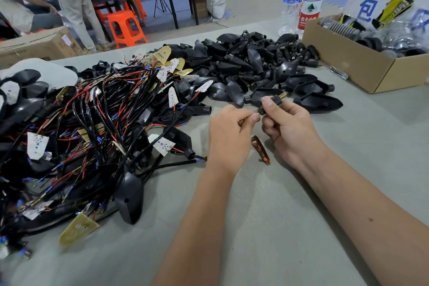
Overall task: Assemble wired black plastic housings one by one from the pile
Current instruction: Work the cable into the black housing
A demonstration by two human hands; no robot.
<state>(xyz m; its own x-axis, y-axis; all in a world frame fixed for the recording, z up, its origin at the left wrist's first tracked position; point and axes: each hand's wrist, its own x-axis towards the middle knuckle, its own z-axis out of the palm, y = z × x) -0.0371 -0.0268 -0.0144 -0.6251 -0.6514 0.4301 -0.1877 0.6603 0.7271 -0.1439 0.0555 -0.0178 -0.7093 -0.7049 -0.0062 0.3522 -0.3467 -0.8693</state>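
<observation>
1. Head view. Right hand (286,123) grips a short black stem (270,103) with a brass threaded end, thumb and fingers curled round it, held above the grey table (267,216).
2. Left hand (228,132) is closed in a pinch at the stem's lower end. What it pinches is hidden by the fingers; likely a wire end, but I cannot tell.
3. A copper-coloured strip (261,150) hangs or lies just below and between the hands; which, I cannot tell.
4. Task parts: a tangle of wired housings (97,123) with red and black leads and white boards lies to the left; a heap of bare black shells (243,62) sits beyond the hands, well apart from the cardboard box (362,65) at far right.
5. Two water bottles (301,0) stand behind the box.
6. Judgement: threading step under way, one unit in hand.
7. Risks: the pinched piece may miss the stem's bore and bend, since the opening is small and hidden by fingers. The loose strip could be knocked off by a wrist. Leads from the tangle lie close to the left forearm and could snag, dragging neighbouring units along.
</observation>
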